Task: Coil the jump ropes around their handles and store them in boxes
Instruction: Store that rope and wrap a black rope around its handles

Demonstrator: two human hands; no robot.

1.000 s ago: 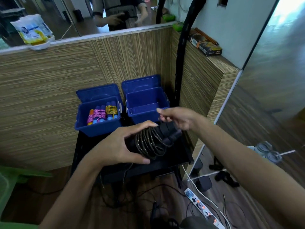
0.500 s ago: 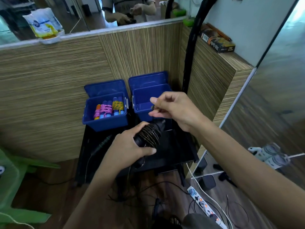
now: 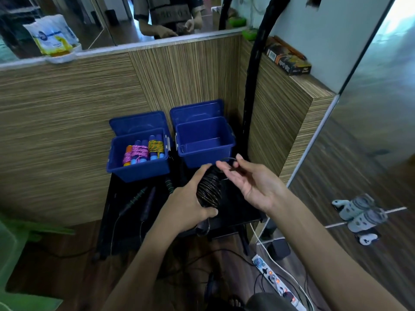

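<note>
Black jump rope (image 3: 210, 189), its gold-flecked cord coiled tightly around its handles, held above a black table (image 3: 242, 212) just in front of two blue boxes. The left hand (image 3: 190, 203) grips the bundle from the left, fingers curled over the top and thumb under the lower end. The right hand (image 3: 251, 182) sits just right of the coil, palm up and fingers loosely spread; thumb and forefinger pinch the free end of the cord — a thin loop arcs above them. The right blue box (image 3: 205, 142) stands open, lid raised behind it. The left blue box (image 3: 139, 158), also open, holds wound ropes: a pink bundle (image 3: 137, 152) and a yellow bundle (image 3: 155, 145) on blue handles. Two loose rope handles (image 3: 143, 198) lie on the table left of the hands, their cords trailing over its front edge. A power strip (image 3: 276, 281) lies on the wooden floor.
</note>
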